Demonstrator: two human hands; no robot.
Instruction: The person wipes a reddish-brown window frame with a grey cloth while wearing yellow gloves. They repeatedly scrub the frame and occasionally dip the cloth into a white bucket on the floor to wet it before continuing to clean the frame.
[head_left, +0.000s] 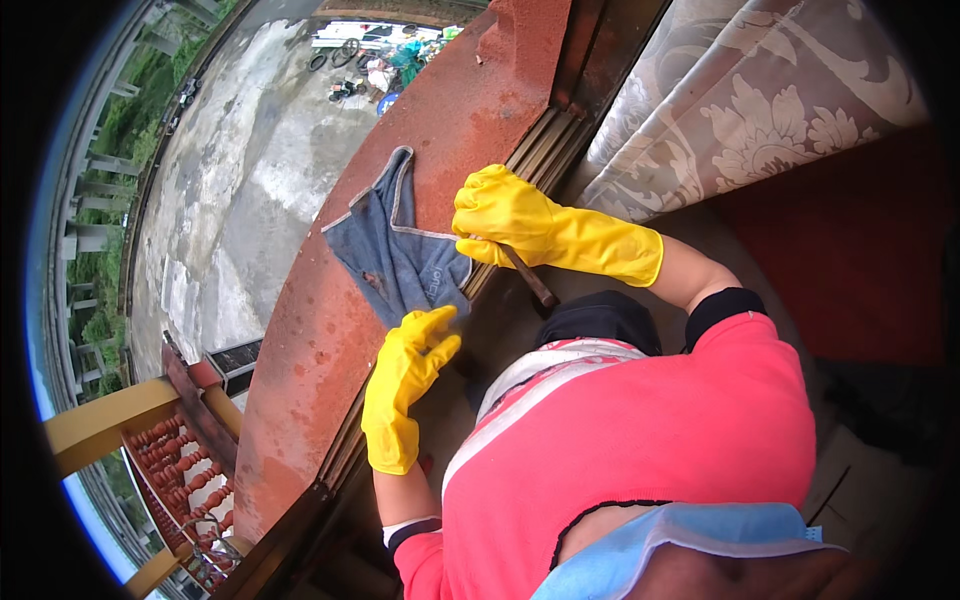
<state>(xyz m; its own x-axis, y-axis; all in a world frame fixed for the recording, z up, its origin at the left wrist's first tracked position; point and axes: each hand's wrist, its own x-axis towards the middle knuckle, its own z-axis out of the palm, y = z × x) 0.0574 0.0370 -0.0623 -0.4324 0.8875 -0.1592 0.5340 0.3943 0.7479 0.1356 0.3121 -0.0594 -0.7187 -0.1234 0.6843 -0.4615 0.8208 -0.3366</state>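
Note:
My right hand (510, 214), in a yellow rubber glove, is closed around a thin brown handle (531, 277), over the inner edge of the window sill. The handle's upper end is hidden in the fist. A blue-grey cloth (405, 247) with pale edging and dark stains lies crumpled on the red sill (300, 360), one corner reaching the fist. At the cloth's lower edge is my left hand (409, 382), gloved in yellow too, with thumb and forefinger apart. Whether its fingertips touch the cloth, I cannot tell. Metal sliding-window tracks (551, 150) run along the sill beneath my right hand.
A patterned curtain (772, 127) hangs at the upper right beside a dark window frame (600, 60). Past the sill is a drop to a concrete yard (217, 180) with piled tyres and scrap (382, 64). A red baluster railing (180, 465) stands outside at lower left.

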